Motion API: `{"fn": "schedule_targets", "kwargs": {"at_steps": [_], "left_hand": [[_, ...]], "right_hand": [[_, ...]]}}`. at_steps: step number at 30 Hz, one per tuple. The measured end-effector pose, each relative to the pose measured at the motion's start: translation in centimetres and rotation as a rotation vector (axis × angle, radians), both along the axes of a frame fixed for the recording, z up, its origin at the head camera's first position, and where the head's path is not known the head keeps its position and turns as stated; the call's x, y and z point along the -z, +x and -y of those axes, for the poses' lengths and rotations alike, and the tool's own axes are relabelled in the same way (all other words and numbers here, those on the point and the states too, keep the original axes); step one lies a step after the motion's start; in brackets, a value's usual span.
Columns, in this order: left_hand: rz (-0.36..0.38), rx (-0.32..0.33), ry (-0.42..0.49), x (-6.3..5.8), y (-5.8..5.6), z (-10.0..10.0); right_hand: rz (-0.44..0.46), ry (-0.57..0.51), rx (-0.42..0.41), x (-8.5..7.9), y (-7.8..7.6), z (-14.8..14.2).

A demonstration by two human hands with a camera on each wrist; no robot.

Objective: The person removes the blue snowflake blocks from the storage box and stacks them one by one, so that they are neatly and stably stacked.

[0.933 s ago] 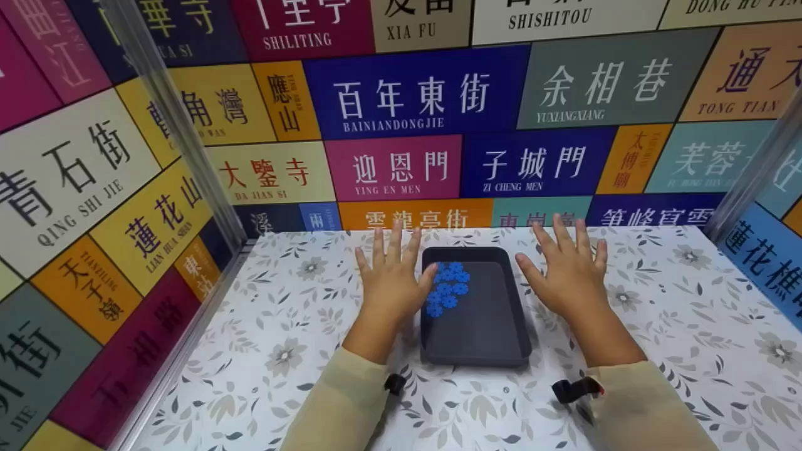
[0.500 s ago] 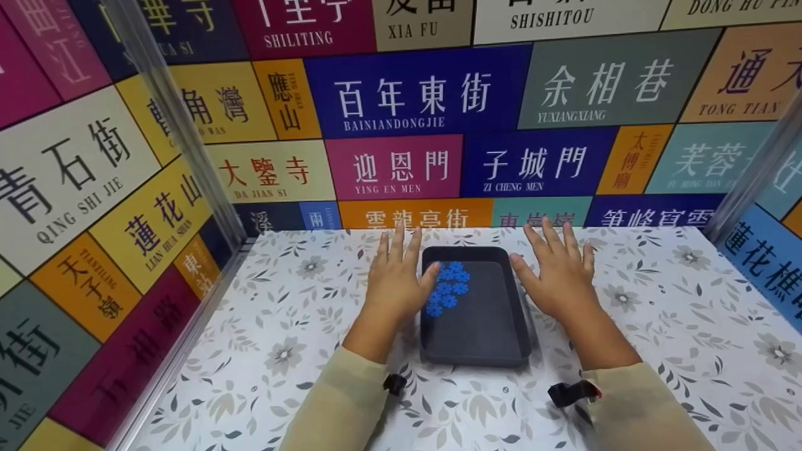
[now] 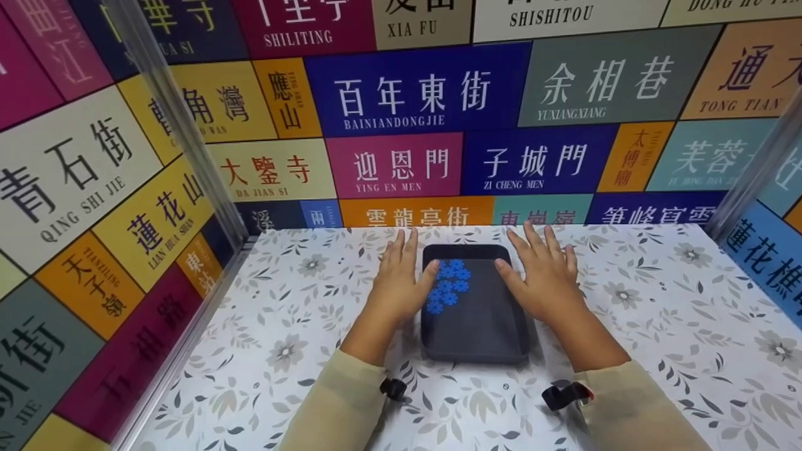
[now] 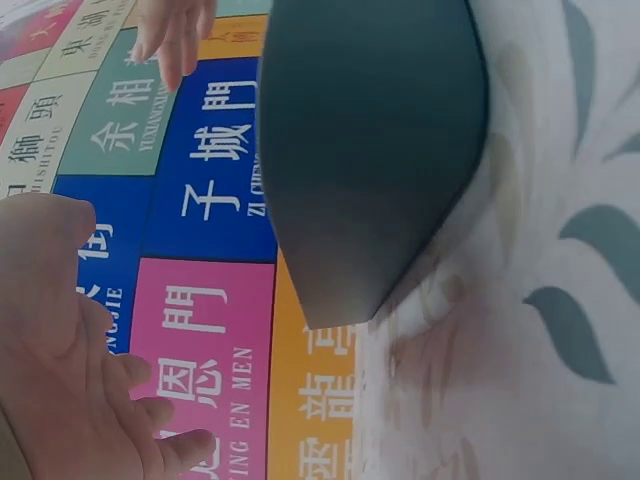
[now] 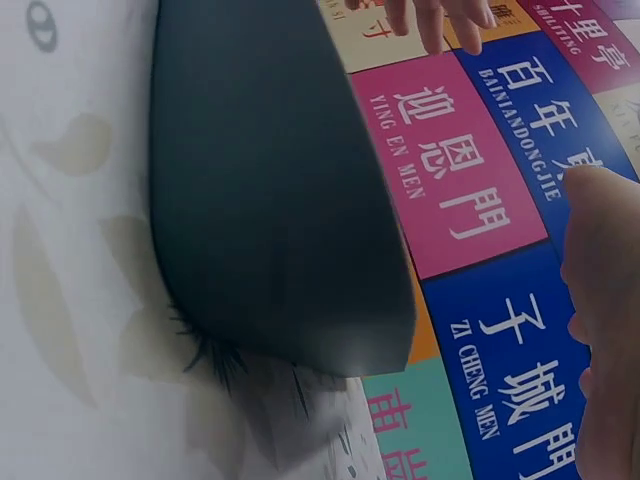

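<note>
A dark grey rectangular tray [image 3: 479, 332] lies on the table, with several blue flower-shaped pieces [image 3: 445, 288] in its upper left part. My left hand [image 3: 398, 291] hovers by the tray's left side, fingers straight, its thumb overlapping the rim in the head view. On the other side, my right hand [image 3: 546, 285] has its fingers spread and its thumb over the right rim in that view. Both wrist views show the tray's outer wall [image 4: 375, 150] beside an open palm, a gap between them. Neither hand holds anything.
The white tabletop [image 3: 664, 351] carries a grey leaf and flower print. Behind it and to the left stand walls of coloured street-name panels [image 3: 413, 94], with clear corner strips [image 3: 182, 119]. A black strap [image 3: 564, 394] sits at the right cuff.
My right hand has moved left toward the tray, its thumb now overlapping the rim. The left hand has drawn slightly inward with its fingers closer together. The tray and blue pieces stay put.
</note>
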State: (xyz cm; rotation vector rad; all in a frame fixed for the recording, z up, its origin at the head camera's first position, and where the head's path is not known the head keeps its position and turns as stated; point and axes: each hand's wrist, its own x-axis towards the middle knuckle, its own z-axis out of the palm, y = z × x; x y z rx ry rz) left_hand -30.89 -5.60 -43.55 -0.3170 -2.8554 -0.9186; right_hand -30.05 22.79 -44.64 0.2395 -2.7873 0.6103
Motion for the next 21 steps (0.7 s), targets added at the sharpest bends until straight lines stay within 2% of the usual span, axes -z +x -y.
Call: {"fn": "schedule_targets", "kwargs": {"at_steps": [4,8,12,15,21], "left_hand": [[0.004,-0.002,0.035,0.2,0.4,-0.1],[0.06,0.014,0.106,0.6,1.0,-0.3],[0.132,0.048,0.214,1.2,1.4,-0.3],[0.184,0.044,0.297,1.6,1.6,-0.1],[0.303,0.038,0.52,2.4,1.3,0.0]], "right_hand": [[0.019,0.011,-0.028,0.1,0.2,0.5],[0.054,0.008,-0.044,0.0,0.5,0.9],[0.074,-0.003,-0.055,-0.1,0.7,1.2],[0.079,-0.018,-0.067,0.0,0.7,1.4],[0.069,-0.124,-0.116,0.3,0.6,1.4]]}}
